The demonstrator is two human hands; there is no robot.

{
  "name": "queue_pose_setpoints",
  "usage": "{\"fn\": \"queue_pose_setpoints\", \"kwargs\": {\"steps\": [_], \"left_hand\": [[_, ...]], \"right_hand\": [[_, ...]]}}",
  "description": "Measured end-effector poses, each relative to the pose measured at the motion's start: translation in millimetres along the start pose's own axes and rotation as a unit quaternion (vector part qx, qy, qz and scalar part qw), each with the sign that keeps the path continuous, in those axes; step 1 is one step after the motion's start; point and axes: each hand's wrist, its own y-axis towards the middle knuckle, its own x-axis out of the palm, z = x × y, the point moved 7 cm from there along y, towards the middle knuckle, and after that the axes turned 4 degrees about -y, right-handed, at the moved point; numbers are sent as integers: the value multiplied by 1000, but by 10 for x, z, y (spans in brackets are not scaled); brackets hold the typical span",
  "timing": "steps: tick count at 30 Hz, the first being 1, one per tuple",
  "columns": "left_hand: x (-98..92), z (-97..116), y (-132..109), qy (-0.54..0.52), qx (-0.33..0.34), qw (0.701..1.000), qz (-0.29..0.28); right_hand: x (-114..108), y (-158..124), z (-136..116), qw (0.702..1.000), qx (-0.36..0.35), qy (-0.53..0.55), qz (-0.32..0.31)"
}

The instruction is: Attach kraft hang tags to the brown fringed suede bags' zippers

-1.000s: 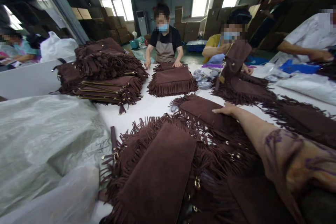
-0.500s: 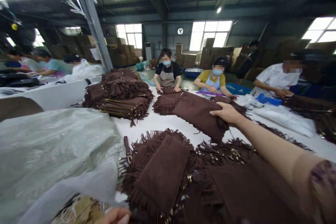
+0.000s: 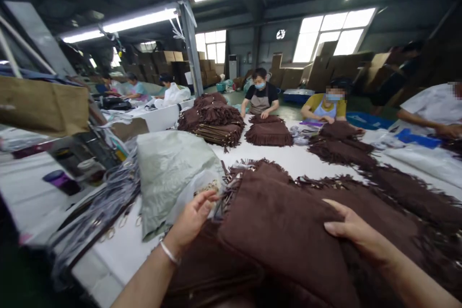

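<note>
My right hand [image 3: 348,226] grips the right edge of a dark brown suede bag [image 3: 285,231], thumb on its front face. The bag is tilted over other brown pieces close in front of me. My left hand [image 3: 193,216], a white bangle at its wrist, is left of the bag with nothing visible in it. Its fingers are slightly bent and apart, near a clear plastic bag [image 3: 187,192] of small tan items. Behind the held bag lie more brown fringed bags [image 3: 269,168] with metal fittings.
A pale green plastic sack [image 3: 169,163] lies left on the white table [image 3: 303,161]. Dark straps with metal rings [image 3: 104,216] hang over the left edge. Fringed bags are stacked at the back [image 3: 216,118]. Co-workers sit across the table, one in a grey apron [image 3: 260,101].
My right hand has drawn the brown bag from the far middle of the table close to me. My left hand has risen into fuller view. The view has swung left.
</note>
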Motion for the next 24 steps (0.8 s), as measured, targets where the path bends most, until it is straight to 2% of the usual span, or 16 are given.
{"fn": "queue_pose_setpoints", "kwargs": {"steps": [2,4,6,9,11,13,15,17,19,21,23,24], "left_hand": [[54,-114,-126,-22,-5,997,-68],[146,-178,-322,-29,-36,989,-143],[164,-121,-577,-29,-77,980,-183],[15,137,-945,-49,-105,973,-198],[-114,258,-1089,-42,-98,975,-196],[-197,223,-1122,8,-78,983,-166],[-234,-6,-1093,115,-64,985,-113],[-283,-366,-1080,261,-80,960,-64],[-389,-649,-1121,331,-105,937,-23],[-569,-640,-1203,319,-90,942,57],[-702,-376,-1303,246,-52,959,132],[-709,-202,-1342,196,-32,968,150]], "right_hand": [[288,-108,270,999,26,5,-39],[495,-153,393,997,34,5,-63],[614,-144,363,997,18,4,-79],[673,-32,167,995,-19,-27,-95],[696,116,61,985,-52,-132,-100],[734,315,96,943,-82,-311,-82],[796,512,308,884,-92,-456,-46],[867,644,635,852,-87,-516,-13],[935,676,928,839,-84,-537,12],[1015,596,1002,828,-111,-547,56],[1188,392,816,833,-180,-511,118],[1339,259,676,848,-218,-465,130]]}}
